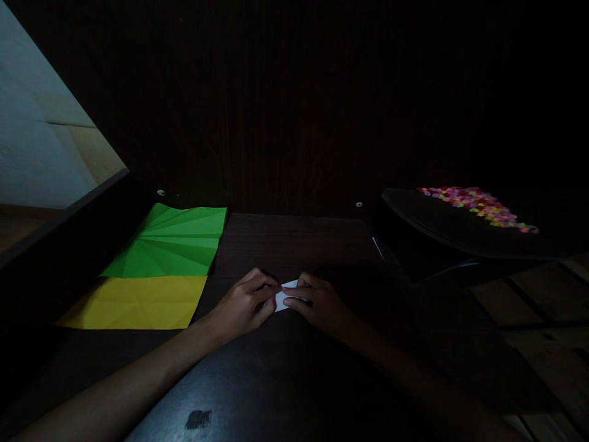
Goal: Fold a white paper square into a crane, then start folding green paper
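A small white piece of folded paper (285, 297) lies on the dark wooden table (294, 245), pinched between both my hands. My left hand (243, 304) presses its left side with curled fingers. My right hand (317, 302) holds its right side, fingertips on top. The two hands touch over the paper, hiding most of it. The room is dim.
A creased green sheet (172, 242) and a yellow sheet (138, 302) lie side by side at the left. A dark tray (437, 224) at the right carries a heap of several small colourful pieces (476, 205). A dark wall rises behind the table.
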`<state>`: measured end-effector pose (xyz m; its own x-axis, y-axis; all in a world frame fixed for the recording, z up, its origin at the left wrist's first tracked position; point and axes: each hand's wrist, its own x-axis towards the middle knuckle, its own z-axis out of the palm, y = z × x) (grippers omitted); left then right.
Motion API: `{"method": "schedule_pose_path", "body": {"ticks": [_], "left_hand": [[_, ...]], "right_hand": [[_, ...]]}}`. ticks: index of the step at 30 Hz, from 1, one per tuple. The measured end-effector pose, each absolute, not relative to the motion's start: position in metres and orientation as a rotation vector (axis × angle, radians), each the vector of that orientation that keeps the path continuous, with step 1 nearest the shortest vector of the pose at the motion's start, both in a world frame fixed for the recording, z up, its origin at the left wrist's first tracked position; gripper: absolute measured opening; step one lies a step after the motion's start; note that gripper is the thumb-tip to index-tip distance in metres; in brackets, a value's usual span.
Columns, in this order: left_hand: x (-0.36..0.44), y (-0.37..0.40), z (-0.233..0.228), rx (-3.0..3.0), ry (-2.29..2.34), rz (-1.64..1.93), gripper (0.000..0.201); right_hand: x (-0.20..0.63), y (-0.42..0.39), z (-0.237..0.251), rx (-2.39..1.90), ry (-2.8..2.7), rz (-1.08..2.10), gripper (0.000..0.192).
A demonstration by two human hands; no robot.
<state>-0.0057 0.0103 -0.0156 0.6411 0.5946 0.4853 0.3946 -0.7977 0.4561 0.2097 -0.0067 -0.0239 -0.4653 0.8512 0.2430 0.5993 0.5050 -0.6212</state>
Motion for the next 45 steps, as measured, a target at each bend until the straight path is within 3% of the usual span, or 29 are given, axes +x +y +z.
{"method": "schedule_pose_path", "body": {"ticks": [7,14,21,45], "left_hand": [[-0.0121,0.0152,-0.0143,2.598,0.674,0.899,0.017],[-0.0123,0.0163,-0.0108,2.530,0.674,0.898,0.016],[-0.0105,0.0151,-0.0136,2.544,0.685,0.874,0.024],[-0.0096,0.0130,-0.0166,2.693,0.667,0.923,0.014]], "right_hand": [[0.2081,-0.0067,-0.0240,-1.300,-2.139,0.677,0.041],[0.2070,-0.0061,-0.0195,-1.307,-2.196,0.682,0.031],[0.2054,-0.0060,-0.0172,-1.327,-2.220,0.706,0.035],[0.2057,-0.0105,-0.0223,-1.296,-2.215,0.628,0.027]]}}
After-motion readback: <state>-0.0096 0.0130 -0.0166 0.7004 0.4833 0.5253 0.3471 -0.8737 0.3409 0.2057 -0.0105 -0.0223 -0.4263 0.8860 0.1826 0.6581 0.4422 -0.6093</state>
